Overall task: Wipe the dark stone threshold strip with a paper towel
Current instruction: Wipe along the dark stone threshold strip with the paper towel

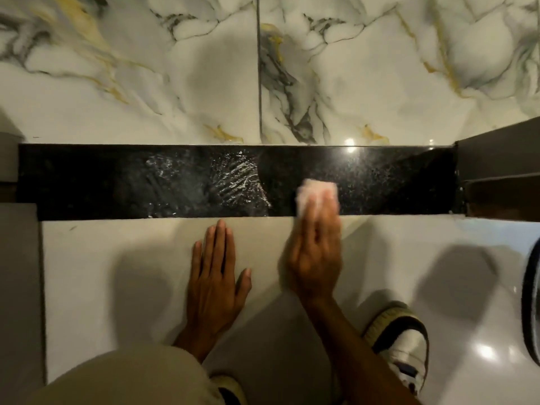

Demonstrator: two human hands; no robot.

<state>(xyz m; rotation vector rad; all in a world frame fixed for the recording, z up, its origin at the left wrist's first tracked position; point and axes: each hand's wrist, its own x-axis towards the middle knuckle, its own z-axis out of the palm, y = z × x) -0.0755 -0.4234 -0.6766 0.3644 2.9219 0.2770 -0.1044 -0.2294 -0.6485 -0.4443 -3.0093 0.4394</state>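
Note:
A dark speckled stone threshold strip runs left to right across the floor. Wet streaks and smears cover its middle-left part. My right hand presses a folded pale paper towel flat onto the strip, right of centre; the hand is motion-blurred. My left hand lies flat, fingers together, on the light floor tile just in front of the strip and holds nothing.
White marble tiles with grey and gold veins lie beyond the strip. A dark door frame closes its right end, a grey wall base the left. My knee, a sneaker and a round dark object sit nearby.

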